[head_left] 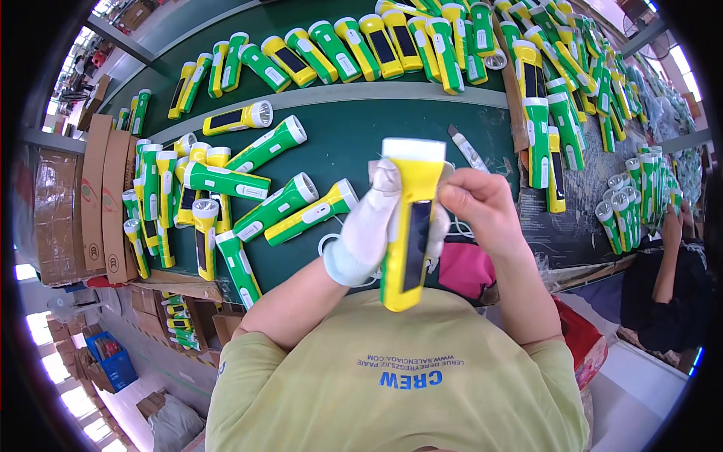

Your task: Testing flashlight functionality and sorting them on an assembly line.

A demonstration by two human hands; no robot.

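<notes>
A yellow and green flashlight point(410, 260) with a white head and a dark solar panel stands upright in front of my chest, its head pointing away from me. My left hand point(369, 226), in a white glove, is wrapped around its body, with gloved fingertips showing on the far side. Bare, my right hand point(488, 211) is closed in a pinch beside the flashlight's neck; whatever lies between thumb and finger is too small to make out. Left of my hands, a yellow and green flashlight point(312, 213) and a green one point(277, 205) lie on the green table point(354, 113).
A utility knife point(468, 149) lies beyond my right hand. Flashlights line the raised shelf point(316, 94) at the back, with heaps at both sides. Pink cloth point(465, 269) lies near the front edge. Cardboard point(105, 196) stands at left; another person's arm point(667, 252) shows at right.
</notes>
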